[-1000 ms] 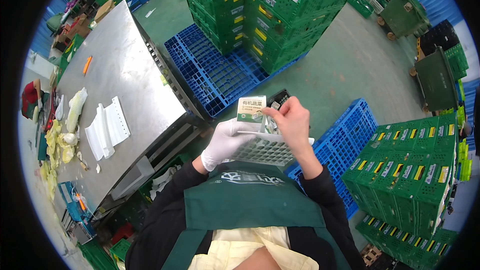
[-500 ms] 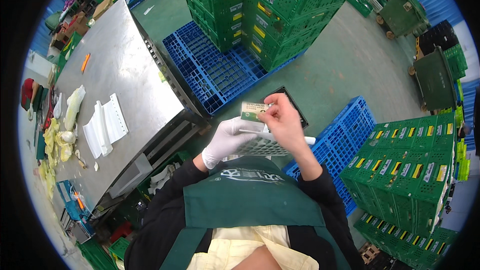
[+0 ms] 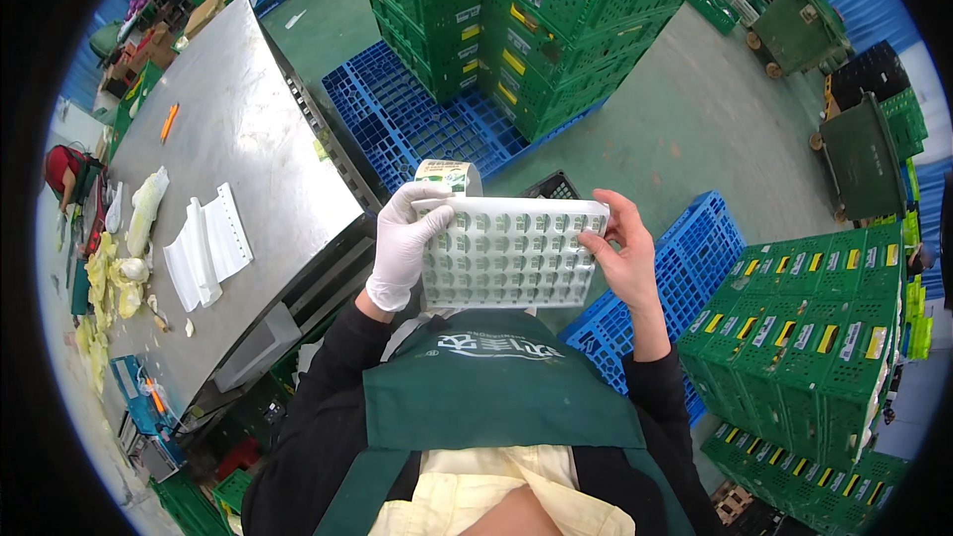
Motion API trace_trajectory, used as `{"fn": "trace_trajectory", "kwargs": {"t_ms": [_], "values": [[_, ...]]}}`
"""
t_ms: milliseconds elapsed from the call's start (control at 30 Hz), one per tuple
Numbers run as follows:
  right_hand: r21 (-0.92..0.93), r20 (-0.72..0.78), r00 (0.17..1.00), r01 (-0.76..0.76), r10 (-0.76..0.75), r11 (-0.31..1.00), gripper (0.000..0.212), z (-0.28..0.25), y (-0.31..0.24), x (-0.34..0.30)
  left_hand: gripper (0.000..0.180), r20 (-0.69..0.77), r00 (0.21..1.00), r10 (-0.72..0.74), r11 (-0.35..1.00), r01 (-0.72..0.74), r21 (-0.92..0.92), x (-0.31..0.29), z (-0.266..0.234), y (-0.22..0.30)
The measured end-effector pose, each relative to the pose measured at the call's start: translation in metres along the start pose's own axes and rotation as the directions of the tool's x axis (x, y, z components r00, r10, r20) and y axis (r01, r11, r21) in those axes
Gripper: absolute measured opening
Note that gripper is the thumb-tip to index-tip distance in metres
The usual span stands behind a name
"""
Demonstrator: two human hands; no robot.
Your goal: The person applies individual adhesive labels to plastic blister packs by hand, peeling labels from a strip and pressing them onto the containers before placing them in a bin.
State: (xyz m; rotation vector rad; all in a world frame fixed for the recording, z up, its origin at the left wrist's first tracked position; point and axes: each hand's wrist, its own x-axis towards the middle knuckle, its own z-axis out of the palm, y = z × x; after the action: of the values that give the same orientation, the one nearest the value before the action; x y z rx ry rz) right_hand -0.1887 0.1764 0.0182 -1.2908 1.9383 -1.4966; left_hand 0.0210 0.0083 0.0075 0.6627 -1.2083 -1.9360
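Note:
In front of my apron I hold a flat, pale panel [image 3: 511, 260] covered in rows of small rounded grey-green shapes, with a white strip along its upper edge. Whether it is a sticker sheet or a moulded tray, I cannot tell. My left hand [image 3: 402, 243], in a white glove, is closed on its upper left corner. At those same fingers is a curled roll of cream-and-green printed labels [image 3: 444, 175], partly hidden behind the hand and panel. Bare, my right hand [image 3: 627, 246] pinches the panel's right edge between thumb and fingers.
A metal table [image 3: 248, 129] stands at left, bearing white sheets [image 3: 210, 248], an orange cutter [image 3: 170, 122] and yellowish scraps [image 3: 127, 283]. Green crates [image 3: 566, 30] rise on a blue pallet [image 3: 397, 129] ahead; more crates [image 3: 794, 318] stand right. A dark crate [image 3: 556, 186] lies beyond the panel.
My right hand has left the printed label and moved right to the panel's edge. The panel has turned its patterned face toward me. My left hand has shifted left with the label roll.

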Motion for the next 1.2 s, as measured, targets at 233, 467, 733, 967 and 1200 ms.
{"fn": "trace_trajectory", "kwargs": {"t_ms": [233, 467, 733, 967, 1200], "values": [[0.221, 0.084, 0.987, -0.154, 0.139, 0.963, 0.039, -0.001, -0.007, -0.007, 0.007, 0.016, 1.000, 0.008, 0.988, -0.011, 0.157, 0.001, -0.011, -0.009], [0.299, 0.012, 0.969, -0.240, 0.247, 0.924, 0.025, -0.004, -0.007, -0.006, 0.036, 0.124, 0.977, -0.176, 0.963, 0.144, 0.228, -0.010, -0.008, -0.004], [0.319, -0.069, 0.962, -0.230, 0.264, 0.919, 0.014, -0.003, -0.011, -0.007, 0.025, 0.094, 0.985, -0.146, 0.989, 0.147, -0.010, -0.015, -0.003, -0.018], [-0.105, -0.137, 0.989, -0.060, 0.045, 0.993, 0.024, 0.001, -0.009, -0.014, 0.011, -0.120, 0.993, 0.002, 0.993, 0.012, 0.117, -0.001, -0.004, -0.010], [-0.543, 0.152, 0.923, 0.377, -0.353, 0.751, 0.049, -0.035, -0.043, 0.021, 0.013, -0.015, 0.999, -0.034, 0.971, 0.036, 0.236, 0.010, -0.002, 0.007]]}}
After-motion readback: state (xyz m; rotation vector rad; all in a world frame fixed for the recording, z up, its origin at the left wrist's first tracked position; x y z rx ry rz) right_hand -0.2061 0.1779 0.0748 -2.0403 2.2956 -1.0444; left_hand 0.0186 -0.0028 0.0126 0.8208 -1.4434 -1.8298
